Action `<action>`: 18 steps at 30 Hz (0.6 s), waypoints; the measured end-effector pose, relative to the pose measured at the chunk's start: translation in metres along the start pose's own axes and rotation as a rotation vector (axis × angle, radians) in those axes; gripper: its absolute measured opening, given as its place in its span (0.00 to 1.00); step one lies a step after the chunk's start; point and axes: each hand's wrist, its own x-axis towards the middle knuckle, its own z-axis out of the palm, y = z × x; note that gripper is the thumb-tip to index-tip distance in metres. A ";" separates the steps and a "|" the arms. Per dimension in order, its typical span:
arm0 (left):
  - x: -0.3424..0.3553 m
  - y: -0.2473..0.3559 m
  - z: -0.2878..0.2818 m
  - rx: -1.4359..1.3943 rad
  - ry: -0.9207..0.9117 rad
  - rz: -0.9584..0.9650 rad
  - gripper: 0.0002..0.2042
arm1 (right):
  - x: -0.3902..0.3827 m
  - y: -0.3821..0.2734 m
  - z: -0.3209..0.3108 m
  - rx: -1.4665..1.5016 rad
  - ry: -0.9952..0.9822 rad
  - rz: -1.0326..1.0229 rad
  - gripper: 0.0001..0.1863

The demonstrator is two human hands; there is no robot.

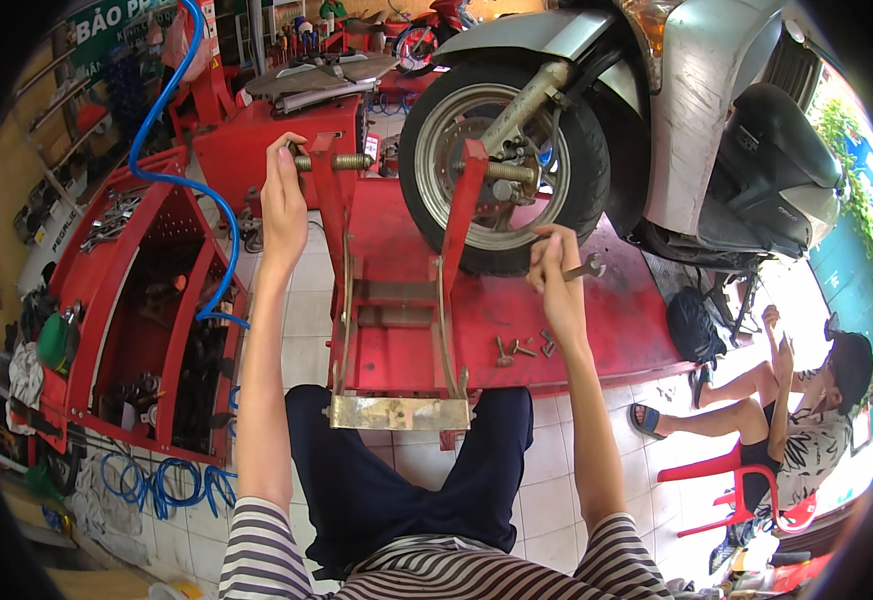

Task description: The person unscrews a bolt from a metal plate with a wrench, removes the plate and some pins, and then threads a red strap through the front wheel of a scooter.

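Observation:
My left hand [284, 190] grips the threaded clamp screw handle [342, 161] on the left jaw of a red wheel clamp [402, 300]. My right hand [555, 275] holds a small metal wrench [585, 268] just right of the clamp. The front wheel [502, 160] of a silver scooter [697, 110] stands between the clamp's two red jaws on a red lift platform [617, 320]. A few loose bolts [527, 348] lie on the platform below my right hand.
A red tool cart [127, 300] with a blue air hose [172, 170] stands at the left. Another person [797, 420] sits on a red plastic chair [727, 470] at the right. The floor is white tile; more workshop gear lies behind.

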 end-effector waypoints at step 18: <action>0.017 -0.013 0.005 -0.123 0.120 -0.152 0.19 | 0.028 -0.007 0.004 -0.011 0.066 -0.112 0.27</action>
